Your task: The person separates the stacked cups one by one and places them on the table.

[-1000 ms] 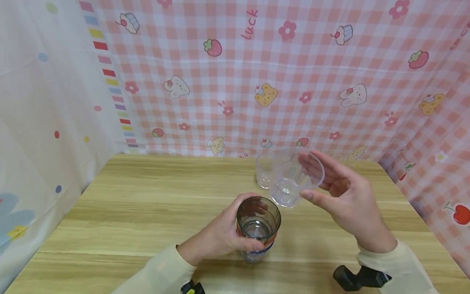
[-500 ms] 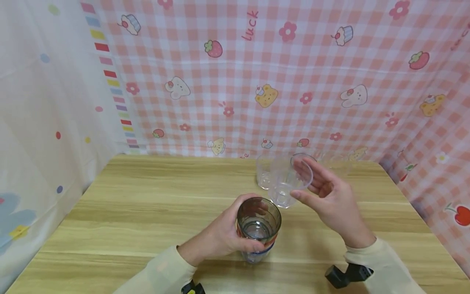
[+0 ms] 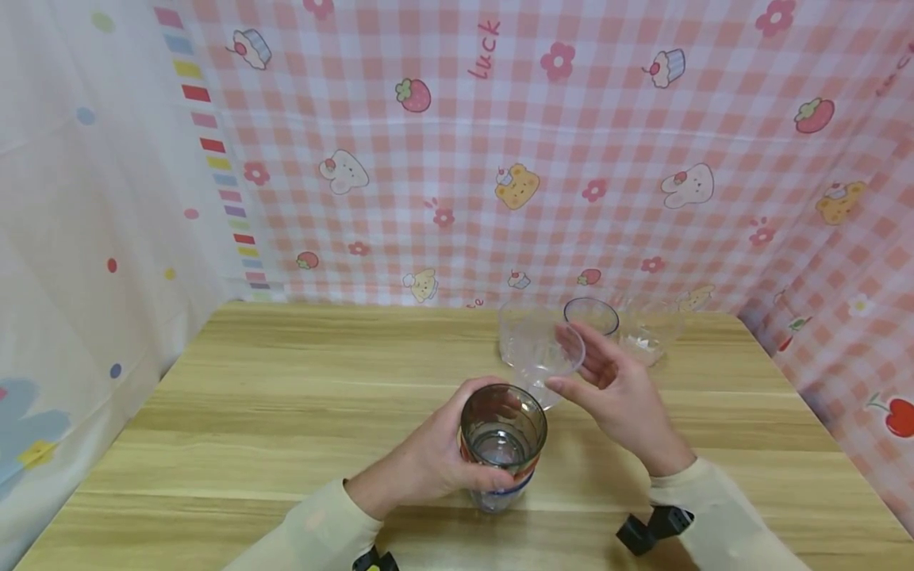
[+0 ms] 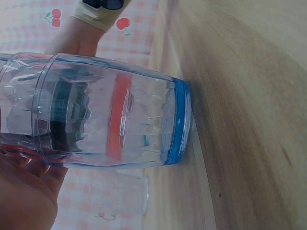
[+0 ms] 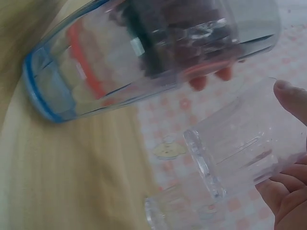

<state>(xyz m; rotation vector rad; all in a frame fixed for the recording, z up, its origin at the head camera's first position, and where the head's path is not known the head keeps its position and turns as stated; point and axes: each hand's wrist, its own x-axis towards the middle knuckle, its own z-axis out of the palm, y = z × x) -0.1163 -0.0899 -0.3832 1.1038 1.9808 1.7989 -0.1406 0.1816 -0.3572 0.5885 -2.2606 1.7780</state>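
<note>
My left hand (image 3: pixel 457 456) grips a stack of nested clear plastic cups (image 3: pixel 500 432) near its top. The uppermost cup has a smoky dark tint. Through the clear walls in the left wrist view, the stack (image 4: pixel 105 110) shows a red band, a dark green band and a blue base close to the tabletop. My right hand (image 3: pixel 624 400) holds a colourless clear cup (image 3: pixel 557 353) between thumb and fingers, up and to the right of the stack. In the right wrist view this cup (image 5: pixel 249 139) is apart from the stack (image 5: pixel 134 52). Part of the right fingers lies behind the cup.
Behind the held cup, another clear cup (image 3: pixel 507 337) stands on the wooden table (image 3: pixel 300 396). A blue-rimmed cup (image 3: pixel 591 315) is partly covered by my right hand. Further right is a clear cup (image 3: pixel 646 337). Patterned cloth (image 3: pixel 457 143) hangs behind the table.
My right hand has moved left and slightly down with the clear cup, towards the stack. The blue-rimmed cup and right-hand clear cup have come into view. My left hand stays in place.
</note>
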